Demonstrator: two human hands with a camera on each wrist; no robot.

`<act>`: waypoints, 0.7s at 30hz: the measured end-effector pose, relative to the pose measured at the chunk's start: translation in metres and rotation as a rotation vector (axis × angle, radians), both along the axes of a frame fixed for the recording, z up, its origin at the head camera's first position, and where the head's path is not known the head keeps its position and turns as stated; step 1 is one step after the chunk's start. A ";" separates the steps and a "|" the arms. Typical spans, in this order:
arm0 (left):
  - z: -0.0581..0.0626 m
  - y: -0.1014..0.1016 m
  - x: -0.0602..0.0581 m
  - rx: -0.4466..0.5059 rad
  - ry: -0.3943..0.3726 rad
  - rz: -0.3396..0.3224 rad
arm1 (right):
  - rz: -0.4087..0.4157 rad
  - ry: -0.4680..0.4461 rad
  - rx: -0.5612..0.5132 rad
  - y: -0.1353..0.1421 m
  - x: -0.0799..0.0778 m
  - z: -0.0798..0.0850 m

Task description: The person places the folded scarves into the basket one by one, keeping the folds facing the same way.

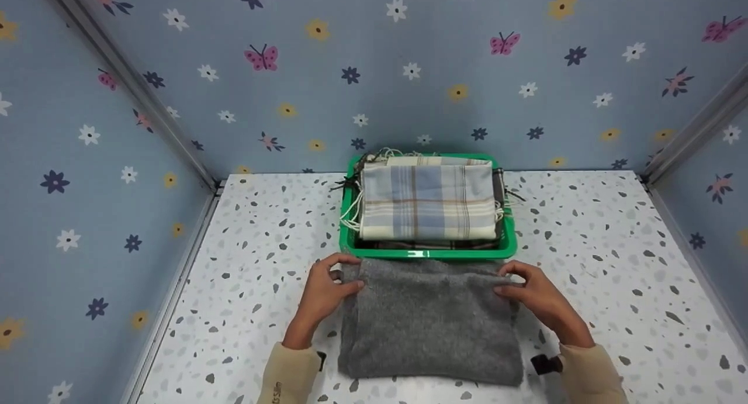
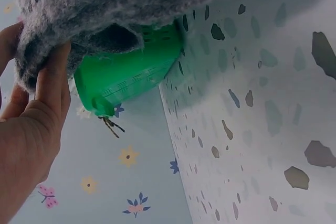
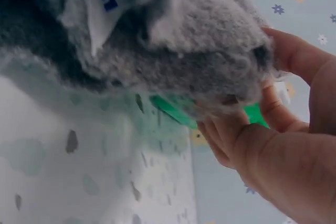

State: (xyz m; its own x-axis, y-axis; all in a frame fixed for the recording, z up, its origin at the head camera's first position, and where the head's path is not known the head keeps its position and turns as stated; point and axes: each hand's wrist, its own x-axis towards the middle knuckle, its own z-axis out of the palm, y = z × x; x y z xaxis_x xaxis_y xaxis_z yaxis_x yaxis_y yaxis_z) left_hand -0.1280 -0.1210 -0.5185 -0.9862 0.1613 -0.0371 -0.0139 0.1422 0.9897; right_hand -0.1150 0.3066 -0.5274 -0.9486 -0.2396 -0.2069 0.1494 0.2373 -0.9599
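A folded grey fuzzy cloth (image 1: 435,328) lies in front of the green basket in the head view. My left hand (image 1: 324,290) pinches its far left corner between thumb and fingers. At the far right corner my right hand (image 1: 537,296) pinches the same cloth. From the left wrist view, the grey cloth (image 2: 105,14) hangs over the fingers of my left hand (image 2: 37,108). In the right wrist view a white tag with blue print (image 3: 105,9) shows on the cloth, and my right hand (image 3: 273,129) grips its edge.
Just beyond the cloth stands a green basket (image 1: 432,254) holding folded fabrics, with a blue and cream plaid fringed scarf (image 1: 429,199) on top. The speckled table (image 1: 269,234) meets flower-patterned walls (image 1: 374,59) at the back and both sides.
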 end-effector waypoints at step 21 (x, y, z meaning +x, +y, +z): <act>0.019 -0.008 0.018 0.054 0.046 -0.031 | 0.074 0.203 -0.097 0.007 0.022 0.041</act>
